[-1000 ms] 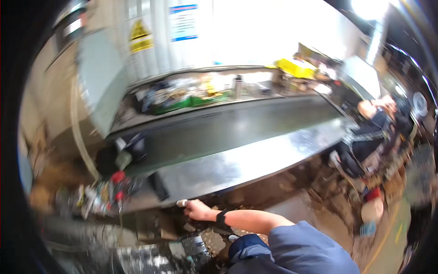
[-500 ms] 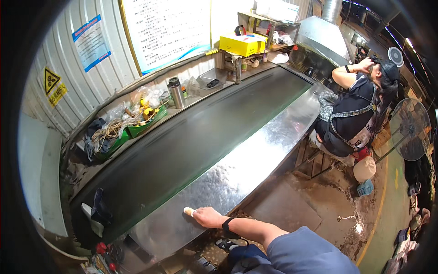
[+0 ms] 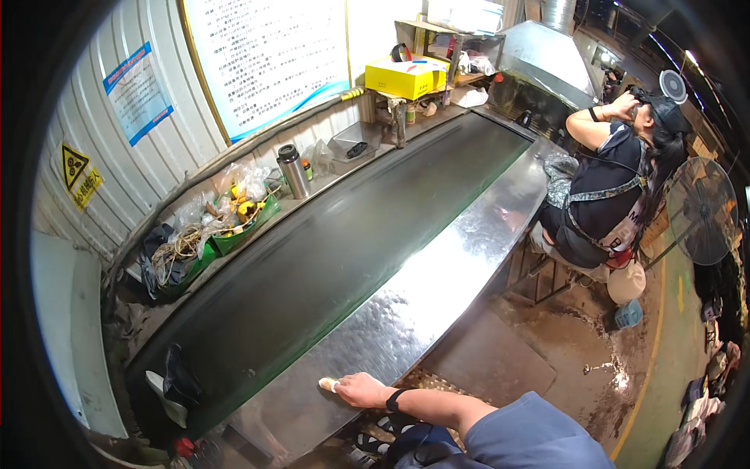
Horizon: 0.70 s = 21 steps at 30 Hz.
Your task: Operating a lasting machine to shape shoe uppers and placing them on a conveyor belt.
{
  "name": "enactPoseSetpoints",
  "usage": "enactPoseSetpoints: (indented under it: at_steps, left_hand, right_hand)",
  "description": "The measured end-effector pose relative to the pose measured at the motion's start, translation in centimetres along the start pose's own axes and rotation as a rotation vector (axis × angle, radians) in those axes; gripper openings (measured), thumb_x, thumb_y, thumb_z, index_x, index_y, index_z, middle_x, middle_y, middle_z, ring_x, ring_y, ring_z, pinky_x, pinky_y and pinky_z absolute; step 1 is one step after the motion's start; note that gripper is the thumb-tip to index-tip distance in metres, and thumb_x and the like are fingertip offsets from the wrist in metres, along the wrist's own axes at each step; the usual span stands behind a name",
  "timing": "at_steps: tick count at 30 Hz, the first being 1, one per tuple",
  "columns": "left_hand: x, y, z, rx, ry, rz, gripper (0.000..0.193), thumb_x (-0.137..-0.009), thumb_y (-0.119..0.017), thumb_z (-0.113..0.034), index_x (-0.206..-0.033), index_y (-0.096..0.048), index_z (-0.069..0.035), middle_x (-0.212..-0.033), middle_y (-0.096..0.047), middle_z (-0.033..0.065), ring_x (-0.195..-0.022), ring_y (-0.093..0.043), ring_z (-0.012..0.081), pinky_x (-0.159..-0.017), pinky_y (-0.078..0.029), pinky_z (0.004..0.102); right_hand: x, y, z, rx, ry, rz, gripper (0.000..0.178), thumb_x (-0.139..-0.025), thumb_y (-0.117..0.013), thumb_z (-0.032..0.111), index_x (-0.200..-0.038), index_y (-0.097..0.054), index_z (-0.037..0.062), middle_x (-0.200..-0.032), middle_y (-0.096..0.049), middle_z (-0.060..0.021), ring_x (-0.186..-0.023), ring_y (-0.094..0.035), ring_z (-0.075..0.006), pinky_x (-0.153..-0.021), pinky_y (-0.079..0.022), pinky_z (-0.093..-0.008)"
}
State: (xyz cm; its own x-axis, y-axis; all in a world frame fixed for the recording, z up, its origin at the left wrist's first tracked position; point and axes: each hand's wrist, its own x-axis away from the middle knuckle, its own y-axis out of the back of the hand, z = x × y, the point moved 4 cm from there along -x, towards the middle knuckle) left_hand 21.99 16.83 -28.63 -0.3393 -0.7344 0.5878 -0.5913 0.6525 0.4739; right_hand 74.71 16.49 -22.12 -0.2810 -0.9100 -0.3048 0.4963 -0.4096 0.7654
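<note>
My right hand (image 3: 363, 389) is on the near edge of the shiny metal table (image 3: 398, 313), its forearm coming in from the lower right. Its fingers are drawn together around a small pale cream piece (image 3: 329, 384) at the fingertips; whether this is a held thing or a covering on a finger I cannot tell. A dark band circles the wrist. Out of view is my left hand. Beyond the table runs a long dark green conveyor belt (image 3: 328, 258). At its left end lie a dark shoe-like piece (image 3: 181, 375) and a white curved piece (image 3: 166, 397), side by side.
A ledge behind the belt holds green bins (image 3: 246, 227) of bags and cord, a steel thermos (image 3: 294, 172) and a shallow tray (image 3: 355, 143). A yellow box (image 3: 406, 78) stands farther right. Another person (image 3: 601, 180) sits at the far right, beside a standing fan (image 3: 703, 211).
The whole view has shifted slightly, with the wall and ledge lower and farther left. My right hand appears a little lower and farther right, still at the table's near edge.
</note>
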Motion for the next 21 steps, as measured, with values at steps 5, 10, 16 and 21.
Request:
enactPoseSetpoints:
  at_steps: [5, 10, 16, 21]
  left_hand:
    - [-1.4, 0.8, -0.3, 0.055, 0.012, 0.015, 0.024, -0.099, -0.067, -0.016, -0.109, -0.071, 0.006, -0.104, -0.074, 0.0126, -0.093, -0.069, 0.0204, -0.082, -0.057, 0.0356]
    - [-3.8, 3.4, -0.9, 0.098, 0.006, 0.027, 0.024, -0.099, -0.067, -0.015, -0.110, -0.071, 0.005, -0.104, -0.074, 0.0124, -0.093, -0.069, 0.0203, -0.082, -0.058, 0.0354]
    - [-6.7, 5.4, -0.7, 0.085, -0.062, -0.017, 0.024, -0.100, -0.067, -0.015, -0.115, -0.069, 0.004, -0.106, -0.073, 0.0118, -0.096, -0.069, 0.0212, -0.081, -0.058, 0.0355]
    - [-6.9, 5.8, -2.6, 0.334, 0.011, -0.052, 0.025, -0.102, -0.065, -0.017, -0.120, -0.066, 0.001, -0.102, -0.071, 0.0110, -0.088, -0.065, 0.0195, -0.072, -0.056, 0.0332]
  right_hand:
    - [0.0, -0.1, 0.0, 0.010, -0.020, -0.005, 0.013, -0.092, -0.060, 0.014, -0.092, -0.058, 0.0019, -0.081, -0.064, -0.0149, -0.078, -0.066, -0.0363, -0.068, -0.055, -0.0479]
    - [0.1, 0.3, 0.3, 0.022, -0.058, -0.022, 0.013, -0.093, -0.060, 0.015, -0.093, -0.059, 0.0019, -0.082, -0.064, -0.0152, -0.079, -0.066, -0.0369, -0.068, -0.055, -0.0483]
    - [0.3, 0.1, 0.6, 0.094, -0.054, 0.000, 0.014, -0.096, -0.059, 0.017, -0.093, -0.059, 0.0029, -0.082, -0.064, -0.0146, -0.079, -0.066, -0.0364, -0.067, -0.055, -0.0492]
    - [0.3, 0.6, 1.1, 0.100, -0.080, 0.045, 0.016, -0.097, -0.058, 0.018, -0.093, -0.060, 0.0030, -0.082, -0.065, -0.0147, -0.078, -0.067, -0.0367, -0.067, -0.056, -0.0490]
